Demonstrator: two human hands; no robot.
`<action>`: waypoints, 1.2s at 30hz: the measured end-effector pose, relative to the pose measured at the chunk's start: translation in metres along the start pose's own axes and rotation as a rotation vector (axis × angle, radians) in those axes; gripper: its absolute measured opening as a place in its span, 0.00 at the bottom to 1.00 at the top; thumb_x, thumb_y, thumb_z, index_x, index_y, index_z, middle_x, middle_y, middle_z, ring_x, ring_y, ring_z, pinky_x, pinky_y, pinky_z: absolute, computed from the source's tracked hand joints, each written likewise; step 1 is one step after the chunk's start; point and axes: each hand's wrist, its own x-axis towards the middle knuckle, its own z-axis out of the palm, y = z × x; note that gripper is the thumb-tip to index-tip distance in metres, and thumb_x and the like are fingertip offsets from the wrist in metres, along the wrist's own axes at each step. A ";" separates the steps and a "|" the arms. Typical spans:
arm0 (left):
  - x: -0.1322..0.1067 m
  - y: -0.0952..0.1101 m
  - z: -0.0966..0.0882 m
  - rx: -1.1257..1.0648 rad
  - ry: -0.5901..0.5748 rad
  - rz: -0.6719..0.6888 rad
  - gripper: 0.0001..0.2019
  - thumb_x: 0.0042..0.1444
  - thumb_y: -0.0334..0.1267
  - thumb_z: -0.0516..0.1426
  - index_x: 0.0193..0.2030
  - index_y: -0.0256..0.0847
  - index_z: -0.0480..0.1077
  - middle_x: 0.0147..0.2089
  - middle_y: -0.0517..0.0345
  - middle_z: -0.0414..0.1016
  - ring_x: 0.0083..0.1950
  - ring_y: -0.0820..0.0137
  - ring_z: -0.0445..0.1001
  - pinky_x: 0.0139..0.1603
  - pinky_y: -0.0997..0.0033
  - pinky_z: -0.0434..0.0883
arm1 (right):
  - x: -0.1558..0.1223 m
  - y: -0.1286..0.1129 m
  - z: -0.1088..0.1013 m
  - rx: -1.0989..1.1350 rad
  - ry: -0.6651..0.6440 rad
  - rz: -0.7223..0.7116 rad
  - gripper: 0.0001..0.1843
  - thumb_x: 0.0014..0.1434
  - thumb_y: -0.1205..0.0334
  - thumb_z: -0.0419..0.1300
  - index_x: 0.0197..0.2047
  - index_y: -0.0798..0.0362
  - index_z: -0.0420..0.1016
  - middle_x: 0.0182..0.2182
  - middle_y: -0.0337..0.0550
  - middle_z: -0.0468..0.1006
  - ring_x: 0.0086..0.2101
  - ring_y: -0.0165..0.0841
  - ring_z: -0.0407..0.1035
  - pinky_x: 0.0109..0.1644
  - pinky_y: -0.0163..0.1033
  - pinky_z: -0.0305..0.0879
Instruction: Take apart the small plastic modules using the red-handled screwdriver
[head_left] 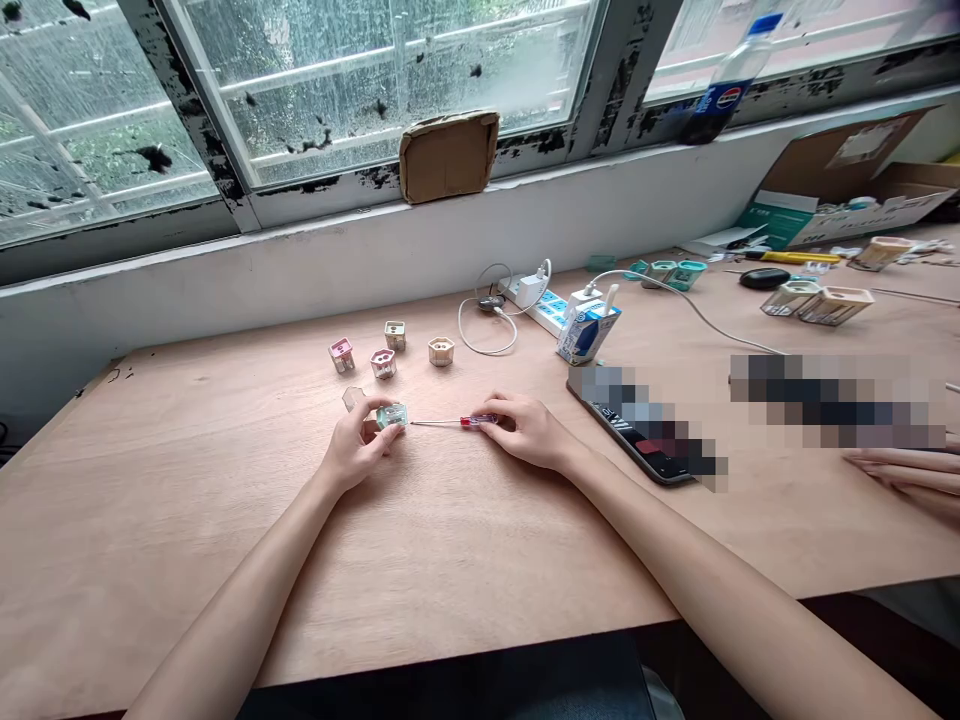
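Observation:
My left hand (358, 440) is closed around a green pencil sharpener (391, 416), holding it just over the table. In my right hand (527, 428) is a small screwdriver (466, 422) with a red and clear handle, gripped between thumb and fingers. Its thin shaft points left, and the tip is close to the sharpener's right side; I cannot tell whether they touch. A clear plastic piece (353, 398) shows just behind my left hand. Several more sharpeners stand beyond my hands, among them a pink one (341, 354) and an orange one (441, 351).
To the right lie a phone (660, 455), a drink carton (588, 330) and a power strip (551, 308) with cables. Farther right are more sharpeners (834, 305), a cardboard box (862, 215) and another person's hand (911, 475). A cola bottle (724, 95) stands on the sill.

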 end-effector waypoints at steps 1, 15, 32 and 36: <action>-0.001 0.001 0.000 0.003 -0.002 0.003 0.20 0.59 0.48 0.62 0.53 0.40 0.66 0.36 0.54 0.77 0.40 0.62 0.82 0.28 0.73 0.78 | -0.003 -0.002 -0.001 -0.006 -0.001 0.004 0.10 0.63 0.62 0.58 0.38 0.50 0.82 0.35 0.46 0.79 0.34 0.35 0.73 0.37 0.39 0.68; -0.009 0.004 -0.002 0.183 -0.006 0.165 0.14 0.59 0.42 0.61 0.50 0.41 0.70 0.44 0.54 0.76 0.37 0.71 0.76 0.33 0.74 0.73 | -0.035 -0.019 -0.007 -0.022 0.019 0.060 0.10 0.64 0.61 0.58 0.39 0.49 0.82 0.34 0.45 0.80 0.33 0.36 0.73 0.36 0.40 0.69; -0.010 0.011 -0.002 0.219 -0.122 0.178 0.12 0.58 0.39 0.60 0.47 0.40 0.71 0.40 0.56 0.74 0.31 0.75 0.69 0.30 0.76 0.67 | -0.037 -0.012 -0.004 -0.079 0.036 -0.001 0.10 0.64 0.61 0.57 0.41 0.49 0.81 0.35 0.46 0.79 0.34 0.36 0.73 0.38 0.41 0.69; -0.011 0.014 0.001 0.103 -0.109 0.063 0.14 0.58 0.42 0.61 0.48 0.37 0.70 0.34 0.59 0.73 0.27 0.77 0.67 0.26 0.78 0.63 | -0.039 -0.012 -0.003 -0.116 0.030 -0.069 0.11 0.65 0.62 0.57 0.42 0.49 0.82 0.35 0.46 0.79 0.35 0.37 0.72 0.39 0.41 0.68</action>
